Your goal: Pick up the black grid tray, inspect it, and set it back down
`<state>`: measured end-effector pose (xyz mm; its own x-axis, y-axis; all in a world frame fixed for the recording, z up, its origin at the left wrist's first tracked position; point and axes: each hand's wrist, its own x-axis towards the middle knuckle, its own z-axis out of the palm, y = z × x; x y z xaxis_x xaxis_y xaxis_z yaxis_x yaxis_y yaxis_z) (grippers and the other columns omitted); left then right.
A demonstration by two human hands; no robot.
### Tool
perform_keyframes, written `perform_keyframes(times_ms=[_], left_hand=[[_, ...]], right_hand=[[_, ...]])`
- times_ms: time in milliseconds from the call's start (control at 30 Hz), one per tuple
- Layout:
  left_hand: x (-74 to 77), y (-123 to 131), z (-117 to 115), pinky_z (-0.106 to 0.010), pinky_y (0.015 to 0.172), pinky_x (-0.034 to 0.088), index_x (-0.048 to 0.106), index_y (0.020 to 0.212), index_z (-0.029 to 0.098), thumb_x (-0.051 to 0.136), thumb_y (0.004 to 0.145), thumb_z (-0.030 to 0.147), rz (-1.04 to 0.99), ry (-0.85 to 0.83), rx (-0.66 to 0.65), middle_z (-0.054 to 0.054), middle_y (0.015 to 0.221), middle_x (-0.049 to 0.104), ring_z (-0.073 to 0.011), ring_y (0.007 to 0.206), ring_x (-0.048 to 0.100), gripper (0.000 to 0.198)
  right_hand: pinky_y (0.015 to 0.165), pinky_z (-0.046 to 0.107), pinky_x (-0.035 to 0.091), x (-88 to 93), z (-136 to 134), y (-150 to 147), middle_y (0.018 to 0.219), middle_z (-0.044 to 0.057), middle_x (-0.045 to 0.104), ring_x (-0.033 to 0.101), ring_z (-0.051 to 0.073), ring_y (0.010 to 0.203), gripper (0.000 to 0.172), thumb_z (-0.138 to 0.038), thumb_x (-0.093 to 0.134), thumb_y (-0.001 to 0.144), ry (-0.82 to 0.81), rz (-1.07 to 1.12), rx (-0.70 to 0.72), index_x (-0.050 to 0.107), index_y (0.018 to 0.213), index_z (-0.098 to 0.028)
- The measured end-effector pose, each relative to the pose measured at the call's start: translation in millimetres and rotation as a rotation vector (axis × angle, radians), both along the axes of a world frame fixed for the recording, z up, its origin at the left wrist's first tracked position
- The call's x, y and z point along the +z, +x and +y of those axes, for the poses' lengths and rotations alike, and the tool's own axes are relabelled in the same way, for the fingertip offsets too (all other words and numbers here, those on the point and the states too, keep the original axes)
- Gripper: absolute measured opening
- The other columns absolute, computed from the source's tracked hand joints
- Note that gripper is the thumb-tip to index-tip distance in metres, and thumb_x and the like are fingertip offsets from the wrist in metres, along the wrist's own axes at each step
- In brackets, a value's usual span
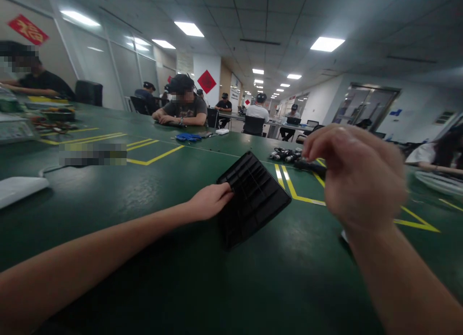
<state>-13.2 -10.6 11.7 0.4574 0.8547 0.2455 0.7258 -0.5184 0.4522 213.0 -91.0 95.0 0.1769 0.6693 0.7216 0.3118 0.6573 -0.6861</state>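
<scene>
My left hand (213,200) grips the near left edge of a black plastic tray (255,193) divided into shallow compartments. The tray is tilted up above the green table, its ribbed compartments showing. Raised close to the camera on the right is my right hand (365,180), slightly blurred, with its fingers curled inward. Whatever may be between those fingers is hidden. Behind its fingertips, a dark elongated object (310,166) lies near a bundle of black cables with silvery connectors (285,154).
Yellow tape (307,200) marks outlines on the green table (144,258). Blue gloves (188,137) and a small white box (222,131) are at the far side, near a seated person (190,106). A white object (21,189) sits at the left edge.
</scene>
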Motion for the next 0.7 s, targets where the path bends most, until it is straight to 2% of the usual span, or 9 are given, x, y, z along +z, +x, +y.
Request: perform_keyframes(times_ms=[67,100,133,167,267,367,467,633,700], left_hand=[[3.5,-4,-1,-0.027,0.063,0.037,0.049,0.080,0.018,0.042,0.080,0.030,0.017,0.017,-0.059,-0.001,0.073,0.056,-0.0148,0.067,0.052,0.014],[5.1,-5,-2,-0.026,0.062,0.038,0.049,0.084,0.018,0.042,0.080,0.028,0.015,0.014,-0.086,-0.001,0.071,0.055,-0.0141,0.065,0.051,0.013],[6.5,-6,-2,-0.026,0.061,0.038,0.048,0.087,0.017,0.043,0.079,0.026,0.007,0.006,-0.109,0.000,0.071,0.055,-0.0136,0.064,0.051,0.013],[7.6,-7,-2,-0.025,0.060,0.038,0.048,0.090,0.017,0.043,0.079,0.026,-0.006,-0.006,-0.126,0.000,0.070,0.055,-0.0132,0.063,0.051,0.015],[9.1,-6,-2,-0.026,0.060,0.039,0.048,0.090,0.017,0.041,0.081,0.027,-0.018,-0.015,-0.153,-0.001,0.074,0.055,-0.0130,0.065,0.051,0.016],[8.3,-5,-1,-0.028,0.066,0.040,0.050,0.086,0.017,0.041,0.081,0.026,0.029,0.067,-0.168,-0.003,0.080,0.055,-0.0144,0.072,0.052,0.014],[5.6,-5,2,-0.029,0.067,0.040,0.050,0.082,0.017,0.046,0.077,0.026,-0.002,0.091,-0.181,-0.002,0.076,0.054,-0.0147,0.071,0.051,0.011],[2.4,-2,11,-0.023,0.050,0.038,0.041,0.079,0.017,0.038,0.075,0.020,-0.598,-0.396,0.072,0.000,0.068,0.048,-0.0094,0.056,0.049,0.006],[2.8,-1,12,-0.021,0.048,0.035,0.043,0.083,0.016,0.041,0.075,0.025,-0.648,-0.543,0.085,0.002,0.067,0.045,-0.0081,0.054,0.046,0.012]], right_hand=[[0.079,0.039,0.045,-7.7,32,2,0.068,0.000,0.059,0.058,0.019,0.079,0.020,-0.032,0.046,0.076,-0.026,-0.117,-0.068,0.057,0.064,-0.021],[0.079,0.041,0.045,-17.0,47,4,0.068,0.000,0.060,0.057,0.020,0.077,0.014,-0.028,0.049,0.072,-0.129,-0.203,-0.054,0.058,0.064,-0.020],[0.079,0.042,0.045,-28.9,60,7,0.072,0.001,0.062,0.058,0.021,0.079,0.010,-0.025,0.054,0.067,-0.294,-0.296,0.025,0.061,0.070,-0.019],[0.079,0.043,0.045,-42.1,70,10,0.080,0.002,0.065,0.058,0.022,0.082,0.018,-0.023,0.057,0.063,-0.451,-0.363,0.147,0.063,0.080,-0.019],[0.083,0.043,0.046,-77.0,81,15,0.088,0.000,0.068,0.059,0.024,0.089,0.031,-0.021,0.064,0.057,-0.639,-0.537,0.471,0.065,0.088,-0.021],[0.091,0.044,0.042,-92.3,78,12,0.092,-0.002,0.068,0.058,0.025,0.093,0.029,-0.020,0.066,0.056,-0.528,-0.659,0.622,0.067,0.085,-0.025],[0.099,0.044,0.035,-95.2,77,6,0.103,-0.002,0.066,0.056,0.025,0.102,0.031,-0.021,0.065,0.061,-0.371,-0.734,0.637,0.067,0.091,-0.028],[0.105,0.045,0.026,-100.1,78,-5,0.124,0.000,0.053,0.044,0.024,0.117,0.039,-0.029,0.056,0.074,-0.181,-0.725,0.549,0.056,0.113,-0.028],[0.106,0.045,0.024,-101.8,76,-8,0.128,0.000,0.049,0.041,0.022,0.121,0.043,-0.030,0.054,0.077,-0.144,-0.708,0.540,0.050,0.119,-0.029]])
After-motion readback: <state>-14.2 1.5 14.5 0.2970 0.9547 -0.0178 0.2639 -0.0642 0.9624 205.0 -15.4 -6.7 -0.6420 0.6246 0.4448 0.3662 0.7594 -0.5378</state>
